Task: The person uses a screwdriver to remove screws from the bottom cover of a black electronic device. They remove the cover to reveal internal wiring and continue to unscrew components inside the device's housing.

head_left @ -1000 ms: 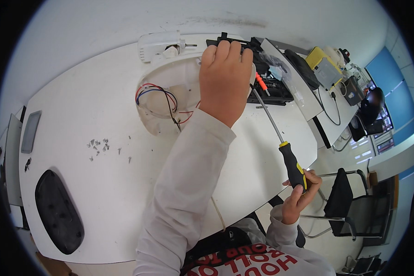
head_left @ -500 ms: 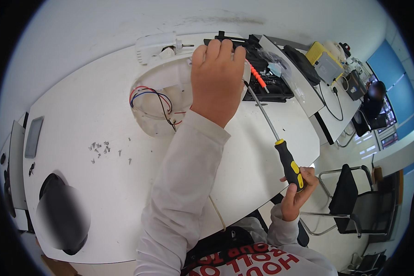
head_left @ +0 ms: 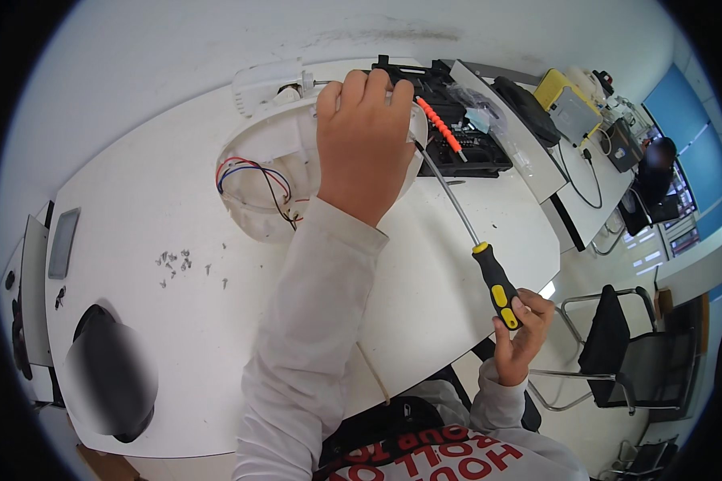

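A white plastic shell (head_left: 249, 210) with an open hollow side is tilted up over the table, and my left hand (head_left: 365, 152) grips its upper edge with curled fingers. Red, blue and black wires (head_left: 257, 166) loop inside the shell. My right hand (head_left: 525, 333) holds the black and yellow handle of a long screwdriver (head_left: 491, 276). The shaft slants up and left to the shell's right side, beside my left hand. There the tip is hard to see, so I cannot tell what it touches. Several small screws (head_left: 174, 262) lie loose to the left.
Behind the shell lies a white appliance part (head_left: 266, 88) with a metal shaft. A black tool case (head_left: 485, 160) and an orange twisted rod (head_left: 440, 127) are at the back right. A black cap (head_left: 108, 373) and a grey tray (head_left: 62, 244) lie left. A chair (head_left: 618, 345) stands right.
The shell and my left hand have shifted slightly left. The screwdriver has moved left with them, its handle has turned, and my right fingers have closed further around its end.
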Tool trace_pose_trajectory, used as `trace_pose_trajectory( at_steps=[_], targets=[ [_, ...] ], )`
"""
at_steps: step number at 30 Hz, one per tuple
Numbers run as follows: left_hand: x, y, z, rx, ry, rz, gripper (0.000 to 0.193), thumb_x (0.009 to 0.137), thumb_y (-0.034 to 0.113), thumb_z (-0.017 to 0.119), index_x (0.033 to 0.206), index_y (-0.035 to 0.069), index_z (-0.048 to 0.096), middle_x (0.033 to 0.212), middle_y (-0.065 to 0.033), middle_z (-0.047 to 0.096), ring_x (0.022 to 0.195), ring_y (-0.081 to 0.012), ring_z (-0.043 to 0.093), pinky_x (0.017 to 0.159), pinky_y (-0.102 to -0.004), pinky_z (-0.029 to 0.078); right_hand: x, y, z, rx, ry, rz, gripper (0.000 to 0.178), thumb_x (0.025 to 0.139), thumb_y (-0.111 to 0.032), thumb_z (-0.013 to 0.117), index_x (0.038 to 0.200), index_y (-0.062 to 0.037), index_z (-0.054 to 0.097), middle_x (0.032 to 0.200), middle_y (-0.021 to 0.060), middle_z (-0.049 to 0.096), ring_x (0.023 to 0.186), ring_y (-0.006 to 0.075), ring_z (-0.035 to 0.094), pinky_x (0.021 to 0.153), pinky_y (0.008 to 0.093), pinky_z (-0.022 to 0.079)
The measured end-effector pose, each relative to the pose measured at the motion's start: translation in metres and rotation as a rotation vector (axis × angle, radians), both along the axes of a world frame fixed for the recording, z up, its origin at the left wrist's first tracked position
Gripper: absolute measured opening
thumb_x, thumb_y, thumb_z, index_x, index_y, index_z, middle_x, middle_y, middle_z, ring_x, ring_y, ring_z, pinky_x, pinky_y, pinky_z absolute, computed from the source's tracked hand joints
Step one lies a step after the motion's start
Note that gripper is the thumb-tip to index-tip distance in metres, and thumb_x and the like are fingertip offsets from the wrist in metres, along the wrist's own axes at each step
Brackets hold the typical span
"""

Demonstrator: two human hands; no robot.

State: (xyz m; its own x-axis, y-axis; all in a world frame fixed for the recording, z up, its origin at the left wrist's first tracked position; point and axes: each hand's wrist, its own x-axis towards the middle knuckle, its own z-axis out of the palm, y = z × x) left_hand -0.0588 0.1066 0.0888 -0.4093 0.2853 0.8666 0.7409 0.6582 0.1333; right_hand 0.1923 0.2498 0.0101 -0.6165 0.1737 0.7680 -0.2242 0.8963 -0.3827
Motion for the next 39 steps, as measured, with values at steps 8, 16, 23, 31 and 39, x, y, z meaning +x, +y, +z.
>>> trace_pose_trajectory(
  at_steps=[8, 16, 23, 31, 39],
  targets=[
    [0.008, -0.002, 0.006, -0.012, -0.068, -0.037, 0.046, 0.054, 0.011, 0.075, 0.096, 0.012, 0.057, 0.096, -0.0025, 0.053, 0.097, -0.0213, 0.048, 0.089, -0.0374, 0.031, 0.006, -0.011, 0.01, -0.044, -0.004, 0.008, 0.046, 0.06, -0.001, 0.076, 0.103, -0.0039, 0.059, 0.093, 0.0149, 0.053, 0.086, 0.0291, 0.056, 0.069, 0.0344, 0.047],
    [0.015, -0.003, 0.016, -0.042, -0.117, -0.023, 0.052, 0.053, 0.008, 0.075, 0.101, 0.012, 0.055, 0.102, -0.0034, 0.052, 0.102, -0.024, 0.046, 0.093, -0.0379, 0.031, 0.0, -0.009, 0.039, -0.09, 0.069, -0.08, 0.052, 0.056, -0.014, 0.08, 0.103, -0.0015, 0.062, 0.086, 0.0135, 0.062, 0.072, 0.0254, 0.06, 0.063, 0.0288, 0.048],
    [0.02, 0.0, 0.019, -0.06, -0.151, -0.027, 0.049, 0.055, 0.006, 0.074, 0.1, 0.01, 0.056, 0.101, -0.0026, 0.051, 0.102, -0.0223, 0.046, 0.092, -0.0373, 0.031, -0.002, -0.014, 0.017, -0.426, -0.012, 0.076, 0.043, 0.093, -0.032, 0.045, 0.116, 0.0044, 0.042, 0.075, 0.0099, 0.057, 0.059, 0.0124, 0.052, 0.054, 0.0227, 0.042],
    [0.018, 0.0, 0.017, -0.057, -0.124, -0.042, 0.049, 0.054, 0.006, 0.074, 0.099, 0.01, 0.055, 0.1, -0.0025, 0.051, 0.101, -0.022, 0.046, 0.091, -0.0372, 0.031, -0.006, -0.036, 0.035, -0.546, 0.043, 0.075, 0.045, 0.092, -0.036, 0.045, 0.113, 0.0031, 0.037, 0.077, 0.0102, 0.054, 0.052, 0.0121, 0.049, 0.049, 0.0214, 0.04],
    [0.012, 0.003, 0.01, -0.022, -0.091, 0.0, 0.051, 0.051, 0.013, 0.078, 0.097, 0.014, 0.057, 0.099, -0.0018, 0.053, 0.1, -0.0217, 0.048, 0.088, -0.0376, 0.033, -0.002, -0.044, 0.026, -0.581, 0.233, 0.067, 0.049, 0.079, -0.027, 0.068, 0.105, 0.0056, 0.042, 0.089, 0.0181, 0.054, 0.059, 0.0207, 0.06, 0.053, 0.0302, 0.051]
  ],
)
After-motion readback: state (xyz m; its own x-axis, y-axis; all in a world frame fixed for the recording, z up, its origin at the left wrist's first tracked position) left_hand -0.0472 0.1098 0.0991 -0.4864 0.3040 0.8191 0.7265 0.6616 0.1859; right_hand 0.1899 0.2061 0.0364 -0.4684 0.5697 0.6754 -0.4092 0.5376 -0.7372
